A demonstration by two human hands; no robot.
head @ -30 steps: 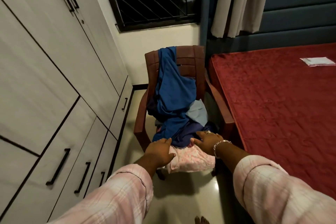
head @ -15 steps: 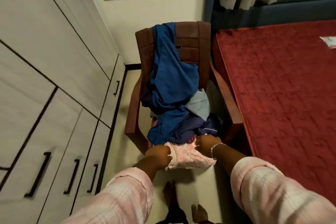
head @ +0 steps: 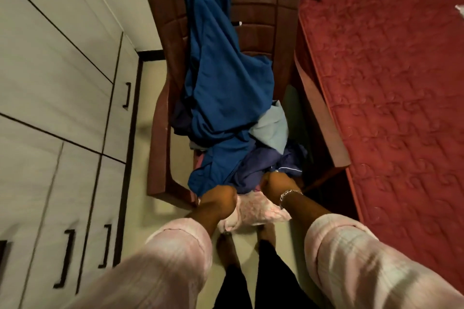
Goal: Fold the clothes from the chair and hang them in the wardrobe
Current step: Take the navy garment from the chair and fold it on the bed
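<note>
A: Where are the clothes?

B: Heaped on the chair (head: 263, 2). A blue garment (head: 226, 78) drapes from its backrest down over the seat; a pink garment (head: 256, 208) hangs off the chair's front edge, under the rest.

A: And the hands?

B: The left hand (head: 218, 199) and right hand (head: 277, 184) are both fisted on that pink garment at the chair's front, one at each side, likely so it comes free spread out and ready to fold.

A: The wardrobe?

B: The wardrobe (head: 62, 83) stands left of the chair, doors closed. Nothing is hung yet.
</note>
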